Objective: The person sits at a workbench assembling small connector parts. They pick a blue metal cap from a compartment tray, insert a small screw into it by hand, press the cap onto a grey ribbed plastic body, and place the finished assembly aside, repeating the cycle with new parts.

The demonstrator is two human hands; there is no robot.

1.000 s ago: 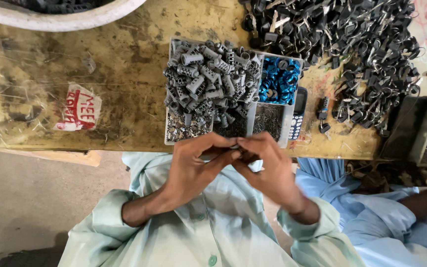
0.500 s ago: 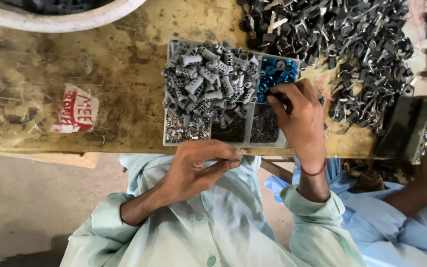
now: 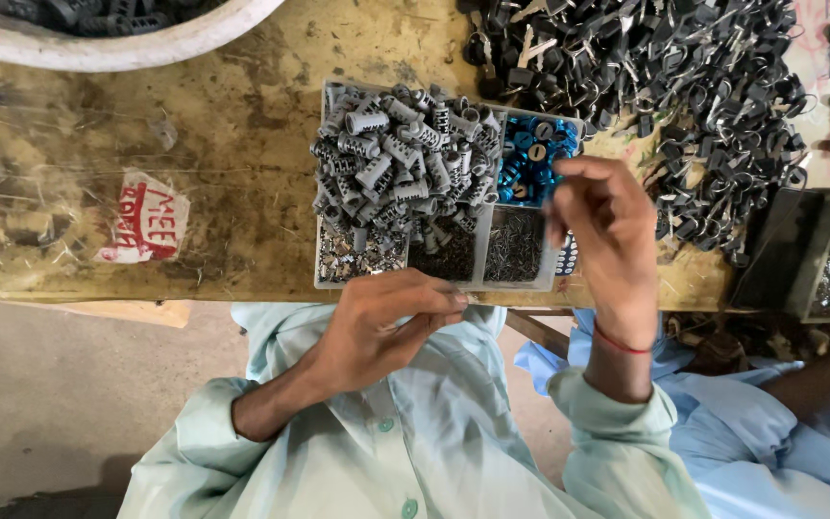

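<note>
Blue caps (image 3: 530,159) sit in the tray's (image 3: 324,279) far-right compartment near the table's (image 3: 194,125) front edge, right hand (image 3: 602,226) above them with fingers pinched, grip unclear, left hand (image 3: 377,332) closed on something small, grey cylinders (image 3: 396,159) heaped untouched.

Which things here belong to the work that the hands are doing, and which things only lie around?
In use:
- left hand, fingers pinched together near the tray's edge
- right hand, raised beside the blue caps
- divided tray with grey cylinders and fine pins

Lying about:
- pile of dark keys
- white basin
- red and white label
- dark box
</note>
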